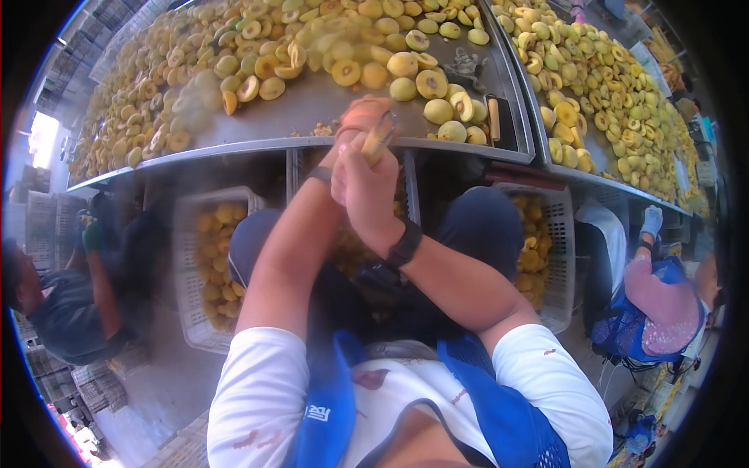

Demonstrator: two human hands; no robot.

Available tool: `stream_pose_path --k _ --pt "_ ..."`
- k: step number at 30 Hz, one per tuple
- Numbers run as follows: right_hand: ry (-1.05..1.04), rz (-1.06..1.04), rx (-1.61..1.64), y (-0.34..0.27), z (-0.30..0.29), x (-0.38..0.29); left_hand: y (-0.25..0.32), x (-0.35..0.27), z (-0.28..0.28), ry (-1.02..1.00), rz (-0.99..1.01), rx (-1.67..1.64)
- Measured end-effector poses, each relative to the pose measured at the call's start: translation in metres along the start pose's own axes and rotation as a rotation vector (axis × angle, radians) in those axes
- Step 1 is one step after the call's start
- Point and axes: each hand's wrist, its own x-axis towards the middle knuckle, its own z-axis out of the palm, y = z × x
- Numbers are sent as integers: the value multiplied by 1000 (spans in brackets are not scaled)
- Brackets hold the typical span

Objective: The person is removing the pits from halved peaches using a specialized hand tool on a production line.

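Note:
My right hand grips a tool with a pale handle and a looped metal end, close over the table's front rim. Beside and beyond it, my left hand is in an orange covering that looks like a glove. Motion blur and the right hand partly hide it, so whether it holds a fruit cannot be told. In front, a metal-rimmed table carries a heap of yellow stone fruit, many cut in half, which look like peaches. A few whole and halved ones lie nearer my hands.
At the table's right corner lie a wooden handle and a crumpled grey glove. White plastic crates of fruit flank my knees. A second fruit-laden table adjoins on the right. People sit at left and right.

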Motion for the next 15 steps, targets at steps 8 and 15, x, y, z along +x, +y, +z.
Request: stream_pose_path --k 8,15 --pt "34 -11 -82 -21 -18 27 -8 -45 -59 109 -477 -256" --pt "-75 -62 -1055 -36 -48 66 -11 -77 -103 93 -101 -2096"
